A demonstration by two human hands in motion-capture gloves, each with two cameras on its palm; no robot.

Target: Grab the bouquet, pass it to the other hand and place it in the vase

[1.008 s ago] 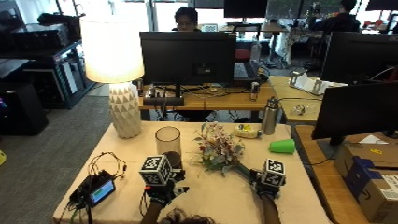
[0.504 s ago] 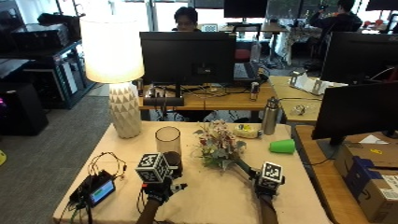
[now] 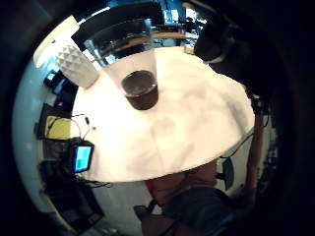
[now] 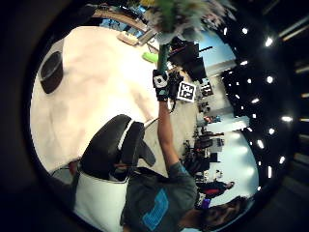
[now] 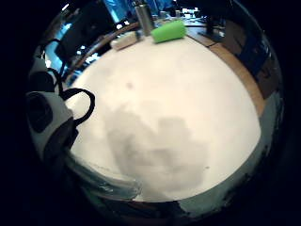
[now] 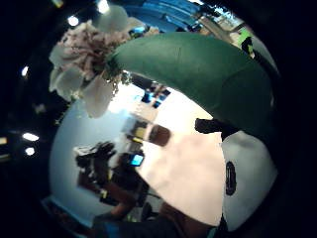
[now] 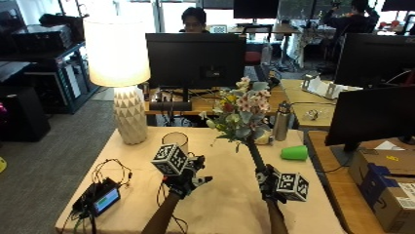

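Observation:
In the outside view my right hand (image 7: 267,181) grips the green stem of the bouquet (image 7: 243,112) and holds it upright above the table, its pink and white flowers at the top. The right thumb side palm view shows a big leaf (image 6: 198,69) and blossoms (image 6: 84,54) close by. My left hand (image 7: 188,179) hovers over the table to the left of the stem, fingers spread and holding nothing. The clear glass vase (image 7: 174,140) stands just beyond the left hand; the same vase (image 3: 135,73) shows in the left little finger side palm view.
A white lamp (image 7: 129,117) stands at the back left of the table (image 7: 227,214). A green cup (image 7: 293,152) lies on its side at the right, a metal bottle (image 7: 281,122) behind it. A small device with cables (image 7: 101,199) sits at the front left edge.
My right hand has raised the bouquet from low over the table to upright, so the flowers now stand much higher. The left hand has stayed near the vase.

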